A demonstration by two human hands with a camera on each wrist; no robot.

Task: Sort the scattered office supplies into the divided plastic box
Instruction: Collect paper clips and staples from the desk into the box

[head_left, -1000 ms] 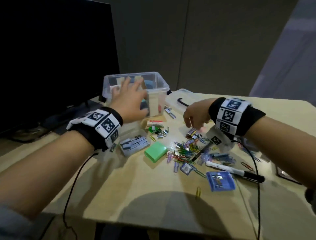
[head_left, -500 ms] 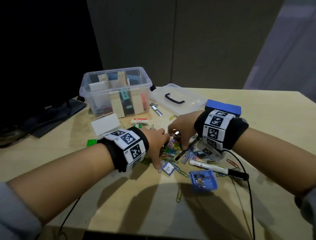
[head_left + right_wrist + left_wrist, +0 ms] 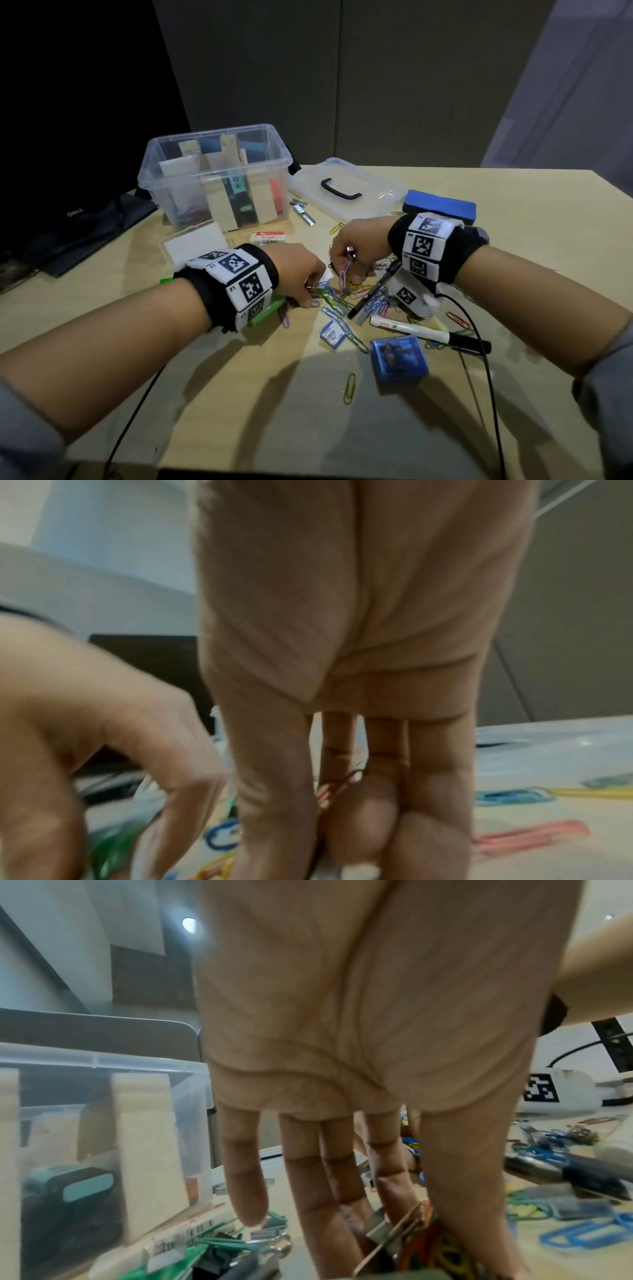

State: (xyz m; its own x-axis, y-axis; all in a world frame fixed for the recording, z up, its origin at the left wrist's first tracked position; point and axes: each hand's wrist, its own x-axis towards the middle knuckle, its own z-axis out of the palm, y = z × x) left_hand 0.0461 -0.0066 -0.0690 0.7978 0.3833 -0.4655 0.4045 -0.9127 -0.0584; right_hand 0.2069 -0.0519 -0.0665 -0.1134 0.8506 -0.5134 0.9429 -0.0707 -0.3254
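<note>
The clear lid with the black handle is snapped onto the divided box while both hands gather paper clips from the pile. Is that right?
Not quite. In the head view the lid lies flat on the table to the right of the divided box, which stands open. The rest holds: the left hand and right hand both work in the paper clips.

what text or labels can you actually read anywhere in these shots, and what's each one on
"DELL": on the black monitor base at the left table edge.
"L2": seems to read so beside a square marker on the left wristband.
White marker pen: red print, too small to read.
White eraser: red label, blurred.
Small blue packet: barcode sticker, unreadable.
</note>
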